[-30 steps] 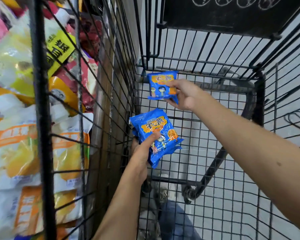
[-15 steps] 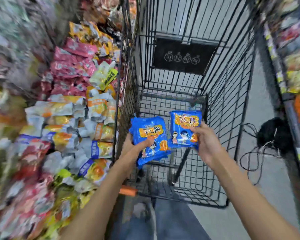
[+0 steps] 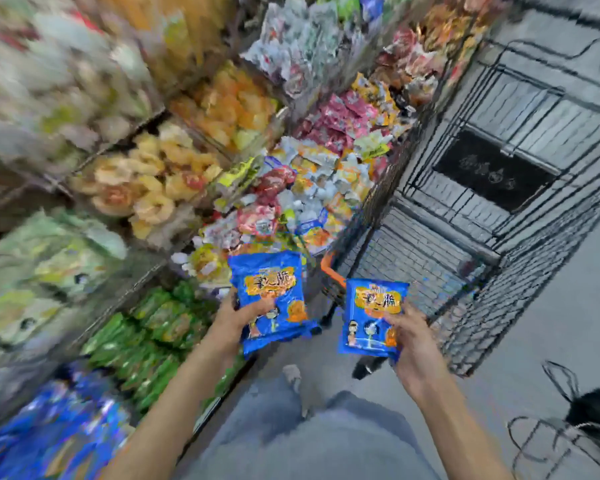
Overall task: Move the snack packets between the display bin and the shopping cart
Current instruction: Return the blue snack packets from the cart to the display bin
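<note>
My left hand [image 3: 238,315] grips a blue snack packet with orange lettering [image 3: 271,297], possibly more than one stacked. My right hand [image 3: 411,342] holds another blue snack packet [image 3: 371,313] of the same kind by its lower right corner. Both packets are held upright in front of me, outside the black wire shopping cart [image 3: 492,261], which stands to the right with no packets visible inside it. A display bin of blue packets [image 3: 49,424] lies at the lower left, blurred.
Display bins run along the left: green packets [image 3: 146,341], mixed colourful packets [image 3: 309,188] next to the cart, yellow ring snacks [image 3: 149,181]. The cart's orange handle end [image 3: 329,268] sits between the packets. A black bag with cables [image 3: 593,420] lies on the grey floor at right.
Both hands drew the blue packets back out of the cart toward me. The view swung left toward the display bins, and the picture is blurred by motion.
</note>
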The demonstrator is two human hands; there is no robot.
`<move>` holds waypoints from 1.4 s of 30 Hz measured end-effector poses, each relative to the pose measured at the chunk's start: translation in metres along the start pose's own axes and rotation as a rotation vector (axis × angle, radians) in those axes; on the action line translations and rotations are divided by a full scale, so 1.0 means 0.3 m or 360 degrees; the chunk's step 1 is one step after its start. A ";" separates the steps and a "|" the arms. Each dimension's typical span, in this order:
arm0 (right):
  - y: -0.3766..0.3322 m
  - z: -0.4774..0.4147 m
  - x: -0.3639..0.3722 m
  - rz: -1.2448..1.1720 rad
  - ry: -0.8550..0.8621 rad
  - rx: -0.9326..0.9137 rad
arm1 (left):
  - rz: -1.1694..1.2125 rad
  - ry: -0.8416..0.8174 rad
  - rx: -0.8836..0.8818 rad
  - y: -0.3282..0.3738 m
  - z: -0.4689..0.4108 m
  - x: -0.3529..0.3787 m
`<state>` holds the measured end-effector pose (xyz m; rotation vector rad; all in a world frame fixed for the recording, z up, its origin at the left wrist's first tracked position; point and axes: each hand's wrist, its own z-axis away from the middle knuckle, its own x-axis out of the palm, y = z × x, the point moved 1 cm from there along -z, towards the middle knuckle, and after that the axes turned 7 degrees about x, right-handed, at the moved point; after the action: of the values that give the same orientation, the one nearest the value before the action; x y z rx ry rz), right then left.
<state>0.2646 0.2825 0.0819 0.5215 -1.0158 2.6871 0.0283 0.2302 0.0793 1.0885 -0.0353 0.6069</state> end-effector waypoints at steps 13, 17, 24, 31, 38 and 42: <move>0.377 0.114 0.421 0.0797 -0.0940 0.0740 | 0.0649 0.1304 0.0328 -0.286 0.792 -0.402; 0.549 0.144 0.605 0.0981 -0.1048 0.0781 | 0.0730 0.1424 0.0424 -0.300 0.880 -0.536; 0.936 0.151 0.930 0.1419 -0.1207 0.0588 | 0.0886 0.1500 0.0416 -0.332 0.992 -0.882; 1.342 0.088 1.194 0.2192 -0.1214 -0.0240 | 0.0839 0.1398 0.0196 -0.355 1.048 -1.179; 1.552 0.033 1.175 0.2833 -0.0874 -0.0877 | 0.0913 0.1378 0.0140 -0.367 1.065 -1.322; 1.581 0.038 1.168 0.3092 -0.0782 -0.1193 | 0.0974 0.1396 0.0135 -0.374 1.061 -1.367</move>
<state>-0.2067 -0.0464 -0.0508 -0.2578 -3.9391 2.4866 -0.1781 -0.2545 0.0105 0.8046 0.4354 1.6094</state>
